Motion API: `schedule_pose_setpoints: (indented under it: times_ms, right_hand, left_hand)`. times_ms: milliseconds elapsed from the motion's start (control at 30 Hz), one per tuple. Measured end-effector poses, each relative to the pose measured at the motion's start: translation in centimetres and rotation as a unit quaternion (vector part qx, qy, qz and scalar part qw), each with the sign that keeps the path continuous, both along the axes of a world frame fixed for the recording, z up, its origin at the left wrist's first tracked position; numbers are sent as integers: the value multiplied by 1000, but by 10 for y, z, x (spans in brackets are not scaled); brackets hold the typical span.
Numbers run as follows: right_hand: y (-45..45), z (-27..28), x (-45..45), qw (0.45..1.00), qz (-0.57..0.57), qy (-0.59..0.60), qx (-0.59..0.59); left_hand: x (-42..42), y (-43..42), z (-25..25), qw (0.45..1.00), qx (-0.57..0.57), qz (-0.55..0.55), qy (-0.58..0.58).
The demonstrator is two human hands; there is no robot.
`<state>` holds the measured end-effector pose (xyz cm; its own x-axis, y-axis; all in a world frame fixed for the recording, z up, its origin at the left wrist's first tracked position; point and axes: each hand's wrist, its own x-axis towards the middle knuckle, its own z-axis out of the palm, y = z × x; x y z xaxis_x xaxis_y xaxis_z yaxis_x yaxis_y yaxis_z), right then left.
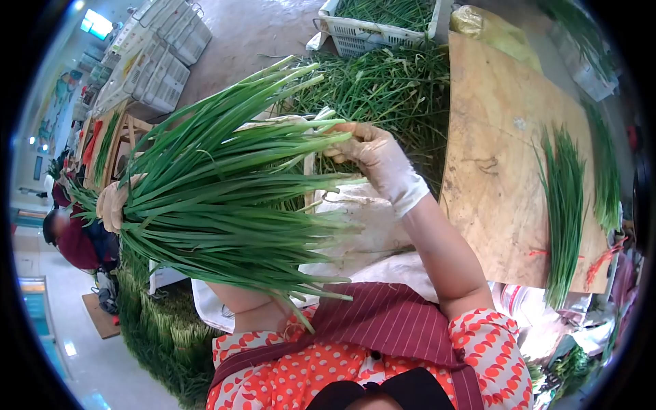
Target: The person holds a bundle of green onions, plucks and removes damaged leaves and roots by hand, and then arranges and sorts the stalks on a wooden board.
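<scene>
A large fanned bunch of garlic chives (225,184) stretches across the middle left, its pale stem ends pointing right. My gloved left hand (113,201) is wrapped around the leafy end, and the forearm passes behind the leaves. At the upper stem ends, my gloved right hand (379,157) pinches several stalks between thumb and fingers. Some lower stems hang loose and spread apart. Behind the right hand lies a heap of loose chives and trimmings (389,85).
To the right is a wooden board (492,157) carrying a neat chive bundle (566,212) and red ties (605,263). A white crate (355,34) of greens stands ahead. Stacked crates (160,75) rise at upper left. Bundled chives (164,328) stand lower left; a person (78,239) is beyond.
</scene>
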<state>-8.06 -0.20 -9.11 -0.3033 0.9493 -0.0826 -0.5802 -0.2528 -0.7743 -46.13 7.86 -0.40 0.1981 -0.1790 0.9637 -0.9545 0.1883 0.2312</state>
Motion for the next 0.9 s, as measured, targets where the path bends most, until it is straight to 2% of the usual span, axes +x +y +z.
schedule_pose_setpoints:
  times_ms: [67, 100, 133, 200, 233, 267, 300, 333, 400, 467, 533, 567, 667, 700, 733, 800, 833, 867, 900]
  right_hand:
    - [1, 1, 19, 991, -61, -102, 64]
    - [11, -19, 33, 987, -96, -87, 96]
    - [17, -23, 47, 985, -159, -51, 32]
    - [35, -46, 83, 951, -306, 50, -3]
    - [43, -61, 104, 926, -373, 30, -42]
    - [52, -68, 112, 899, -431, -57, -48]
    - [55, -62, 106, 874, -445, -195, -9]
    - [58, -58, 96, 830, -450, -329, 28]
    - [44, -26, 62, 907, -279, -302, 90]
    - [34, 12, 41, 974, -4, -225, 22]
    - [37, 16, 22, 965, 88, -224, 104]
    - [39, 9, 14, 977, 112, -158, 86]
    - [34, 9, 14, 980, 116, -125, 105]
    - [32, 8, 15, 971, 97, -176, 132]
    - [31, 9, 17, 971, 99, -176, 128]
    - [27, 12, 24, 973, 133, -181, 59]
    - [28, 10, 30, 965, 180, -167, 94]
    - [25, 6, 34, 965, 181, -167, 93]
    - [20, 1, 38, 965, 218, -98, 106]
  left_hand:
    - [8, -4, -2, 1000, -14, 0, -19]
    - [5, -7, 0, 999, -21, 2, -29]
    - [3, -10, 2, 999, -28, 4, -38]
    - [-14, -12, 8, 997, -31, 51, 42]
    - [-15, -10, 8, 997, -30, 51, 41]
    - [-12, -6, 9, 1000, -15, -3, 12]
    - [-10, -3, 10, 998, 0, -58, -18]
    - [-12, -2, 11, 998, 1, -59, -18]
    - [-15, 0, 11, 999, -2, -53, -13]
    - [-16, 1, 11, 999, -4, -46, -13]
    - [-14, -2, 9, 999, -11, -38, -10]
    - [-14, -2, 9, 999, -13, -35, -10]
    - [-14, -1, 9, 1000, -16, -25, -10]
    - [-12, -3, 7, 1000, -17, -19, -11]
    - [-12, -5, 5, 1000, -20, -18, -10]
    - [-11, -3, 3, 999, -26, -15, -12]
    - [-10, 0, 3, 999, -25, -12, -15]
    - [-10, -3, 1, 1000, -27, -9, -13]
    - [-10, -2, 0, 1000, -24, -6, -16]
